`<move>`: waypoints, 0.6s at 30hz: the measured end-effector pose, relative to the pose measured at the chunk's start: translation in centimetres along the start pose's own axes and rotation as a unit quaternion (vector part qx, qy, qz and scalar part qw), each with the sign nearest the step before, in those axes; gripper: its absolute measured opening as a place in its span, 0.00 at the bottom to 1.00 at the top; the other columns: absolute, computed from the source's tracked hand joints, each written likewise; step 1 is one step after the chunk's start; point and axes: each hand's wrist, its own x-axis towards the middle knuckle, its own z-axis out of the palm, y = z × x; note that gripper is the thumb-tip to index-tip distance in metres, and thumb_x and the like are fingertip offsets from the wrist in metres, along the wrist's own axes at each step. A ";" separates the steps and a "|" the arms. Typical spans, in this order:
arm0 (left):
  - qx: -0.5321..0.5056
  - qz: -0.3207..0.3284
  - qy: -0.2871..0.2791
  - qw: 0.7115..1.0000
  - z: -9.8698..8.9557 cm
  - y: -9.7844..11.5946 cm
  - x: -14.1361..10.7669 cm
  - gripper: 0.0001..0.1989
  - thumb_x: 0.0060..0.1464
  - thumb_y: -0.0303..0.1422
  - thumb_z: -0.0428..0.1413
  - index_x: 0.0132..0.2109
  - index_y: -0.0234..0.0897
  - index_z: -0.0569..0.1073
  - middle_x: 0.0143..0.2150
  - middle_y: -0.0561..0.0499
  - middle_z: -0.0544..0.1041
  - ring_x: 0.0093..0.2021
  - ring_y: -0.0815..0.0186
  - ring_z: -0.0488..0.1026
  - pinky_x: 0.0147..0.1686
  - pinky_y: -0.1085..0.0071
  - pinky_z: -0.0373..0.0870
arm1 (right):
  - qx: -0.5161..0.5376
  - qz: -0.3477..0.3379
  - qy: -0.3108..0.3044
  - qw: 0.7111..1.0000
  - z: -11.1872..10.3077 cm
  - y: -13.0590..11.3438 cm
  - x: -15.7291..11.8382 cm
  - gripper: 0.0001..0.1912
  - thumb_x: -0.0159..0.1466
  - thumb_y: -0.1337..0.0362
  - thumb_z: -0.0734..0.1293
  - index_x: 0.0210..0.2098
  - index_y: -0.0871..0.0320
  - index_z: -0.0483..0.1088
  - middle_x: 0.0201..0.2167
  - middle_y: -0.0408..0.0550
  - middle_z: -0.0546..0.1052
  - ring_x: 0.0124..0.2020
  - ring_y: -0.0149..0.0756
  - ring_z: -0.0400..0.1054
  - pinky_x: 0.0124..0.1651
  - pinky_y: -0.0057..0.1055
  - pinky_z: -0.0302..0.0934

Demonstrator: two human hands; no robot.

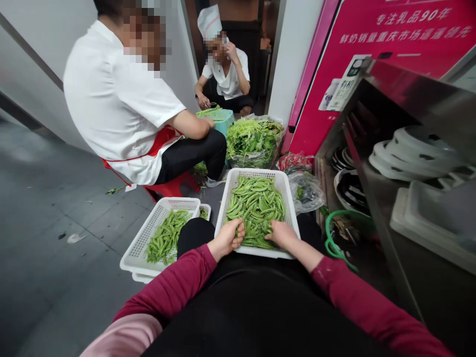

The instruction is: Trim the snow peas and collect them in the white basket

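A white perforated plastic basket (294, 208) rests on my lap, with green pea pods (256, 196) heaped in it. At its near left side, my left hand (229, 238) is closed, fingers curled, with a bit of green at the fingertips. What it holds is mostly hidden. Over the near right part of the pods is my right hand (281, 234), its fingers drawn together on the pods. Beside my left knee, a second white basket (137, 250) holds more pea pods (169, 238), stacked on another white basket.
A co-worker (122, 104) sits on a red stool (174, 186) at left; another person (226, 74) sits behind. Leafy greens (255, 136) fill a bag ahead. A metal shelf (375, 208) with stacked dishes and a green basket (330, 245) stand at right.
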 end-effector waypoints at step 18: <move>0.631 0.336 -0.047 0.698 4.1 0.6 -1.1 0.11 0.55 0.31 0.43 0.36 0.34 0.69 0.32 0.47 0.72 0.33 0.66 0.69 0.36 0.72 0.64 | 0.479 0.079 -0.153 0.861 -4.3 -2.6 -4.1 0.13 0.47 0.59 0.69 0.24 0.60 0.61 0.12 0.37 0.64 0.12 0.23 0.54 0.12 0.21 0.45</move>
